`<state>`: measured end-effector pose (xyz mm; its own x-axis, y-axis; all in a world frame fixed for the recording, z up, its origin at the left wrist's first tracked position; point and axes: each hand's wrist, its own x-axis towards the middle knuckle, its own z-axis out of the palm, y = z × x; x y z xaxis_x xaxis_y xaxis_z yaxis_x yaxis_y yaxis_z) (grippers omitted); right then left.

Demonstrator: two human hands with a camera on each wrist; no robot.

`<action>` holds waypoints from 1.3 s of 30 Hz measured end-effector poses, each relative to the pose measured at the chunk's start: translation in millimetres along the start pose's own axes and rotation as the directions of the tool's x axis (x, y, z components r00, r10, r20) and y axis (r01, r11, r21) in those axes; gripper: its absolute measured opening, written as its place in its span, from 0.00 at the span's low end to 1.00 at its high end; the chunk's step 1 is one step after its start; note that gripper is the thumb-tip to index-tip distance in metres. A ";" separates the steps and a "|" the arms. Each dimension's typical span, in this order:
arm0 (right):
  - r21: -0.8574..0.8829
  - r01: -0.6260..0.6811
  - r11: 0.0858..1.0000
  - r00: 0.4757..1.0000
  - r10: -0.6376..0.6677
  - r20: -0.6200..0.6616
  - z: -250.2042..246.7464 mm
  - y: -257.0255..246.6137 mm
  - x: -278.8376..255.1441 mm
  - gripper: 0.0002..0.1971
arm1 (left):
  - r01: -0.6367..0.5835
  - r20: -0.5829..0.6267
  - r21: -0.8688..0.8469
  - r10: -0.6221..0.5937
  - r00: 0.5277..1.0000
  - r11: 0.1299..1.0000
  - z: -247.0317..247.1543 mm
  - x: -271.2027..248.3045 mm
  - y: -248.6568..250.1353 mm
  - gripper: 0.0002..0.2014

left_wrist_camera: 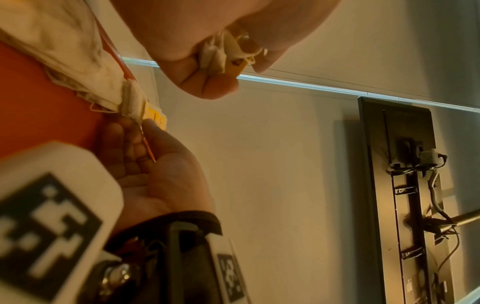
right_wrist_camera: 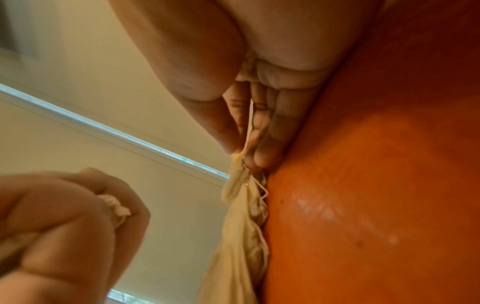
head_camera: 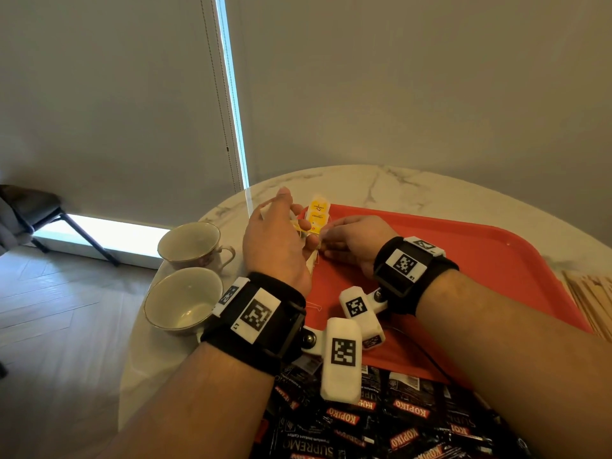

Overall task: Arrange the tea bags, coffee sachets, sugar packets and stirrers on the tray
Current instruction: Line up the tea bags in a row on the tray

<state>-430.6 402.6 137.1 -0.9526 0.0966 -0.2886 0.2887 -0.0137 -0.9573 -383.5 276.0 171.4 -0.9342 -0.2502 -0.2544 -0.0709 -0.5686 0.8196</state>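
A red tray [head_camera: 463, 260] lies on the marble table. Over its far left corner, my left hand [head_camera: 281, 236] holds a small bunch of tea bags [left_wrist_camera: 221, 53] with a yellow tag in its curled fingers. My right hand [head_camera: 331, 241] rests on the tray beside it. Its thumb and fingers [right_wrist_camera: 257, 135] pinch the top of a tea bag [right_wrist_camera: 239, 246] that lies on the tray floor. Two yellow tea bag tags [head_camera: 318, 216] lie at the tray's far corner. Black coffee sachets [head_camera: 381, 425] are heaped near me. Wooden stirrers [head_camera: 592, 303] lie right of the tray.
Two white teacups [head_camera: 185, 276] stand on the table left of the tray, close to my left wrist. The table's round edge [head_camera: 132, 342] runs just beyond them. A dark chair [head_camera: 39, 213] stands on the floor at the far left.
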 end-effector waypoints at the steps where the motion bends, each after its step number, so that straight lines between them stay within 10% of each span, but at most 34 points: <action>1: 0.016 0.005 1.000 1.000 -0.005 0.001 -1.1 0.9 -0.6 0.05 | 0.025 0.015 -0.015 -0.025 1.000 1.000 0.8 -1.0 0.6 0.10; 13: -0.129 0.463 0.877 0.868 -0.419 0.266 -20.2 -33.6 -45.4 0.07 | 0.215 0.170 -0.163 -0.187 0.968 0.963 1.5 -4.5 -1.2 0.07; 22: -0.389 0.599 0.699 0.776 -0.387 0.499 -15.1 -42.5 -55.7 0.17 | 0.300 0.270 -0.100 -0.264 0.926 0.949 -0.2 -1.8 -2.5 0.27; 29: -0.232 0.697 0.679 0.703 -0.581 0.411 -20.9 -43.2 -49.3 0.06 | 0.308 0.304 -0.091 -0.268 0.914 0.947 -2.5 -1.3 -5.1 0.28; 39: 0.090 0.615 0.783 0.774 -0.622 0.117 -21.2 -49.6 -40.9 0.06 | 0.237 0.189 -0.124 -0.212 0.959 0.963 -2.5 9.2 -6.6 0.11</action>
<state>-403.8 420.5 196.7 -0.9284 -0.0330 0.3701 -0.3688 -0.0412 -0.9286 -390.8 275.4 162.3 -0.9469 0.0289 -0.3202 -0.2465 -0.7047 0.6653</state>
